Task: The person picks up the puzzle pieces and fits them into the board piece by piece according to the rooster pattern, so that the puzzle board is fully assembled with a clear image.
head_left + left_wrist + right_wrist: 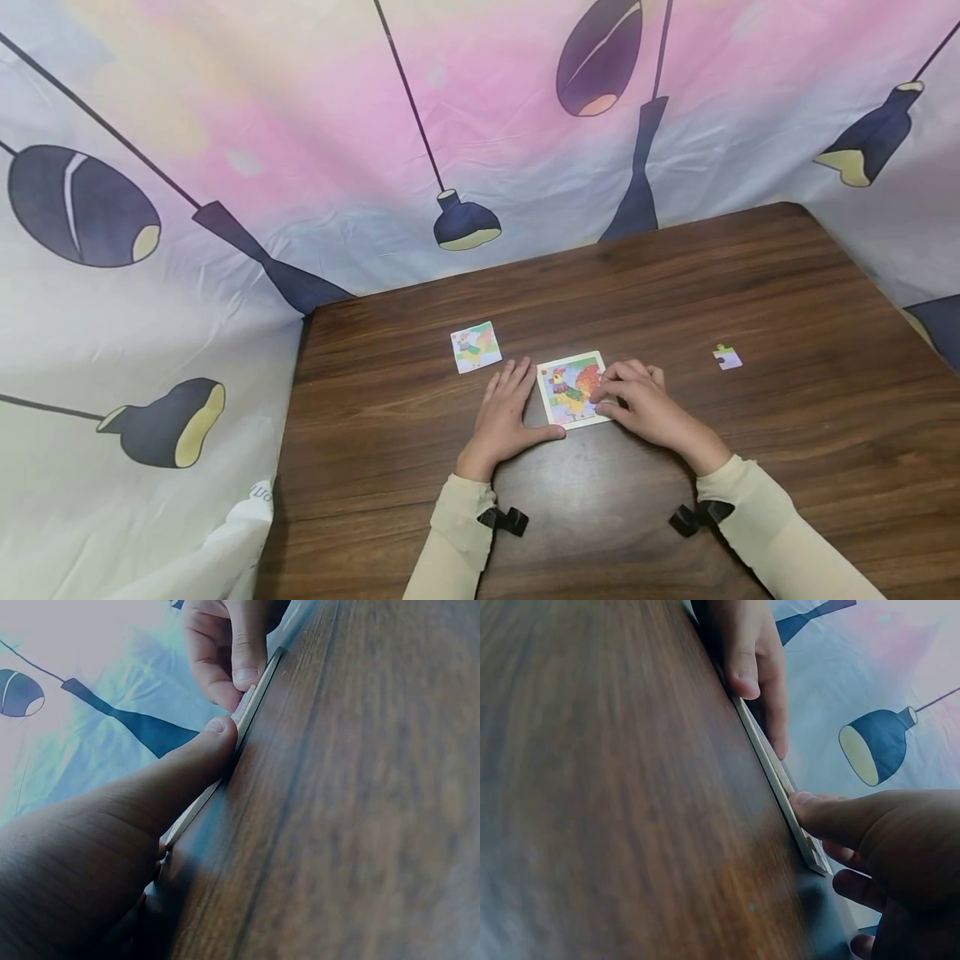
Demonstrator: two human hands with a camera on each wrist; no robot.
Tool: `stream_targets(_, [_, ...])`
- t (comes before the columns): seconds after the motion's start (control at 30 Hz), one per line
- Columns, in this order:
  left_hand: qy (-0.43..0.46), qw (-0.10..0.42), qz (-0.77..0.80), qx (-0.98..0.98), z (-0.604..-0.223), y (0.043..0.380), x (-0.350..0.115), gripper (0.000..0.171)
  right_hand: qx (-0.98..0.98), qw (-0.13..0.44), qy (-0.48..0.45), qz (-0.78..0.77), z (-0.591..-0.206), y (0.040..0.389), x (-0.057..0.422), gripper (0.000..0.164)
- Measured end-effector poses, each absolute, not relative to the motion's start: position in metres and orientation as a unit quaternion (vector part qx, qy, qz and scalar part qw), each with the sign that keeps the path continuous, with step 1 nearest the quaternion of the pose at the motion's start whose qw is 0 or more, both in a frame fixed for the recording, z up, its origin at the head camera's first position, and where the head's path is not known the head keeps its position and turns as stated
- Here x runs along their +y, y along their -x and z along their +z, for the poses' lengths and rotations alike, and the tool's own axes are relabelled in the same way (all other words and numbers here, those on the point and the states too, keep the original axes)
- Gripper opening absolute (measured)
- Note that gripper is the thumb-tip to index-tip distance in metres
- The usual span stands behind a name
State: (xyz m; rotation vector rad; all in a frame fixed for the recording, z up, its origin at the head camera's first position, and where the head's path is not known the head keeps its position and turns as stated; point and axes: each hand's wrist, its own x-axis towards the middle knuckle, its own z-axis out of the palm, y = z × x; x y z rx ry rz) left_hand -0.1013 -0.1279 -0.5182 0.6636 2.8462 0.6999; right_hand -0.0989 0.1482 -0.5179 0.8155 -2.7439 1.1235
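Observation:
A square jigsaw puzzle (572, 390) with a rooster picture lies in a pale-framed tray (546, 398) on the table. My left hand (507, 417) spreads round the tray's left side, its straight fingers along that edge and its thumb at the lower left corner. Over the tray's right part, my right hand (637, 400) bends its fingers and pinches a puzzle piece (246, 701) at the lower right. Seen from the left wrist, that piece sits slightly raised above the tray edge. My right fingers hide part of the picture's right side.
A loose puzzle piece (727, 357), lilac and green, lies to the right on the brown wooden table (787, 467). A small square picture card (476, 347) showing the same rooster lies at the upper left. A printed cloth (337, 167) hangs behind the table.

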Motion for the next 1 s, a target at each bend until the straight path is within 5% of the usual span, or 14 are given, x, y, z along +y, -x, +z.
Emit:
stream_targets(0.67, [-0.213, 0.079, 0.235, 0.945, -0.518, 0.100, -0.130, 0.113, -0.880, 0.041, -0.297, 0.368, -0.517, 0.098, 0.138, 0.011])
stream_targets(1.0, [-0.219, 0.071, 0.234, 0.945, -0.519, 0.101, -0.129, 0.113, -0.859, 0.156, -0.198, 0.446, -0.519, 0.115, 0.211, 0.024])
